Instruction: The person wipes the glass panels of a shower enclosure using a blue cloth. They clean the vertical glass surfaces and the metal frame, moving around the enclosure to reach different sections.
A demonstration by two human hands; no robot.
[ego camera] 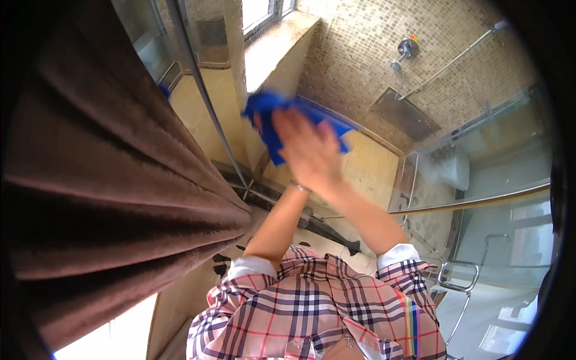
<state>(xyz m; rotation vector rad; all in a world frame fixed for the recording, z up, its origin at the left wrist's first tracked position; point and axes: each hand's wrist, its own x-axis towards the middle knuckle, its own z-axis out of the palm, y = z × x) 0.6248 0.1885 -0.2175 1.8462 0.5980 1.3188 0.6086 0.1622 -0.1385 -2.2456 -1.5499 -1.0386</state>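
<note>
A blue cloth [270, 135], blurred, lies spread under my two overlapping hands, which press it against an upright clear glass panel before me. My left hand [299, 164] has a thin bracelet at its wrist. My right hand [321, 168] meets it at a slant from the right, and the two are stacked. Blur hides which fingers belong to which hand. Corners of the cloth stick out at the left and right of the fingers.
A brown curtain [135, 193] hangs close on the left, beside a metal-edged glass panel [207, 103]. Beyond are a window sill [274, 49], a mosaic-tiled wall [351, 54] and a shower valve [408, 47]. At right, a metal handle [459, 276] is on a glass door.
</note>
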